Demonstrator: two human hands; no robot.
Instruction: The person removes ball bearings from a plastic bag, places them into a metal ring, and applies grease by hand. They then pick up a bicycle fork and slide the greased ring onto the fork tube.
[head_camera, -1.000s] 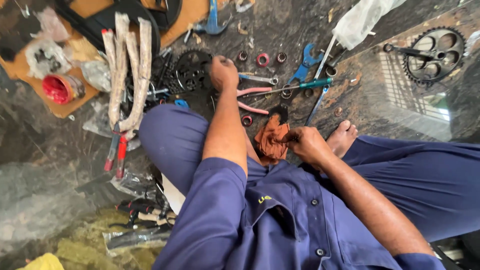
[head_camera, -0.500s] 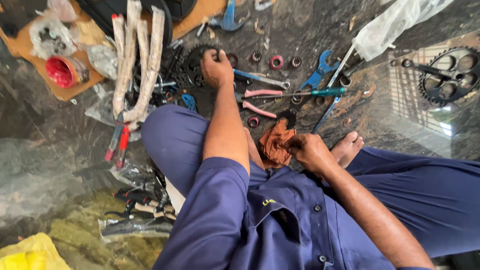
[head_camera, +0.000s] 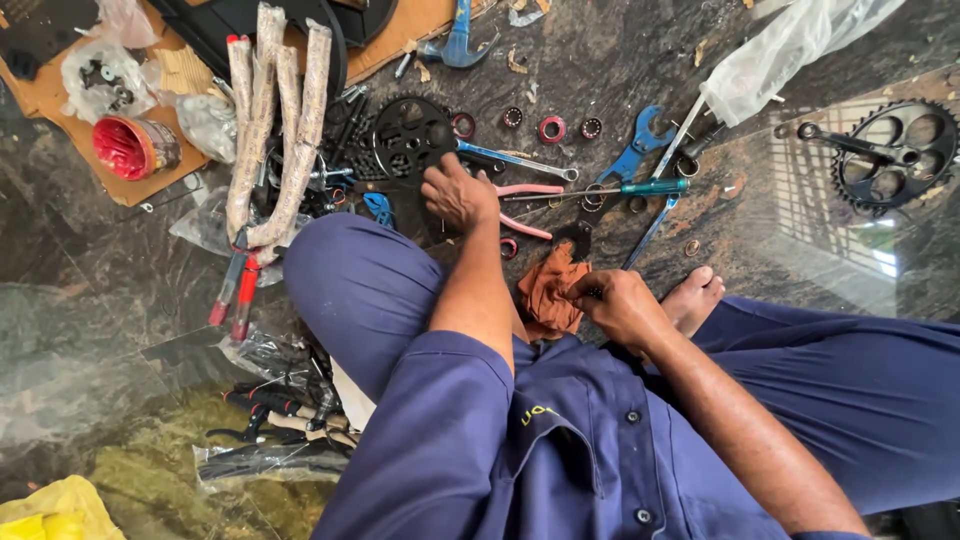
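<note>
The left hand (head_camera: 458, 192) reaches out over the floor (head_camera: 90, 330), fingers curled down onto small dark parts beside the black chainring (head_camera: 412, 130); whether it has actually gripped one I cannot tell. The right hand (head_camera: 618, 303) is closed, pinching the orange rag (head_camera: 548, 290) that lies bunched between the knees, just beside the bare foot (head_camera: 692, 297).

The rag looks soft, light and limp, so it can be taken anywhere by a fold. The chainring is likely stiff, heavy steel, probably greasy, with sharp teeth; better held by its arms than its rim.

Packaging: a clear plastic bag (head_camera: 800, 45) lies top right, a red round tin (head_camera: 130, 147) sits on brown cardboard (head_camera: 60, 100) top left, and 2 paper-wrapped fork legs (head_camera: 280, 120) lean beside it.
</note>
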